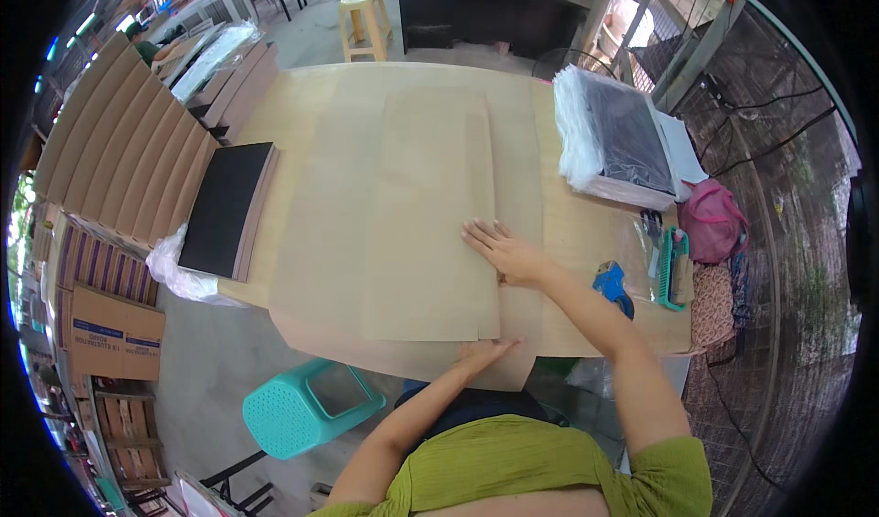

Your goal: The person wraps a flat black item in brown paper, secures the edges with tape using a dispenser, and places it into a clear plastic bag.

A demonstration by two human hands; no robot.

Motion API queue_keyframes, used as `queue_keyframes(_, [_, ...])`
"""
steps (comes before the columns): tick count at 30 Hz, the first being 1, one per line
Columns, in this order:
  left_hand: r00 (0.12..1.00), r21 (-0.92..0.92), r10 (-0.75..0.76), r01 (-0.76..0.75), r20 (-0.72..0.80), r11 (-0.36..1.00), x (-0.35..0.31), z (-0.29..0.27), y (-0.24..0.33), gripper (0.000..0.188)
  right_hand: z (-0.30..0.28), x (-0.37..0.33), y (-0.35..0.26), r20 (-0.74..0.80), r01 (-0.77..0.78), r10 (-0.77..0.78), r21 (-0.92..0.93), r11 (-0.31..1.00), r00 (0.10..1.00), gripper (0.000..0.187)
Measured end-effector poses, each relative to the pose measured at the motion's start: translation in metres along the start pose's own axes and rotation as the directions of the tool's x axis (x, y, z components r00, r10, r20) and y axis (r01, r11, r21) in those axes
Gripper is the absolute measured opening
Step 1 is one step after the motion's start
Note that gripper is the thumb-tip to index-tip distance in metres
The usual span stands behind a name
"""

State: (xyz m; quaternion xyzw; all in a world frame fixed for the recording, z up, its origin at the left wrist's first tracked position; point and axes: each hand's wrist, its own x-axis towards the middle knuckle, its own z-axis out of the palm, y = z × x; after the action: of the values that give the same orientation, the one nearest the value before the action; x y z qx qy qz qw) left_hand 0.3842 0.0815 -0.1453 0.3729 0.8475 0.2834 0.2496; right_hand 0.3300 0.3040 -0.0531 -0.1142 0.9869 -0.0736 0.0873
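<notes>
A large sheet of brown kraft paper (320, 242) covers the middle of the table, and a folded piece of brown paper (430, 215) lies on it. My right hand (504, 255) rests flat near the right edge of the folded piece, fingers spread and pointing left. At the near edge of the paper is my left hand (481, 357), its fingers stretched to the right beside the folded piece's lower right corner. Neither hand visibly holds anything. Right of my right hand lies a blue tape dispenser (613, 288).
A stack of black-topped boards (224, 210) and tall brown cartons (128, 141) stand at left. Plastic-wrapped black boards (632, 137) sit back right. A teal basket (675, 270), scissors (651, 222) and a pink bag (714, 224) line the right side. A teal stool (293, 412) stands near left.
</notes>
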Motion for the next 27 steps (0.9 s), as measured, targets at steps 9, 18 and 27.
queue_keyframes(9, [0.87, 0.095, 0.213, -0.191, -0.445, 0.977, 0.045, -0.031, -0.113, 0.055, -0.006, -0.003, 0.0, -0.044, 0.035, -0.027, 0.181, 0.983, 0.999, 0.131])
queue_keyframes(18, [0.921, -0.009, 0.048, -0.056, -0.387, 0.998, 0.026, -0.076, -0.113, 0.049, 0.026, 0.006, -0.014, -0.34, -0.044, 0.111, 0.2, 0.979, 0.934, 0.109])
queue_keyframes(27, [0.991, 0.128, 0.002, -0.019, 0.134, 0.992, 0.053, -0.246, -0.017, 0.061, 0.048, 0.001, -0.019, -0.442, -0.155, 0.239, 0.216, 0.964, 0.865, 0.111])
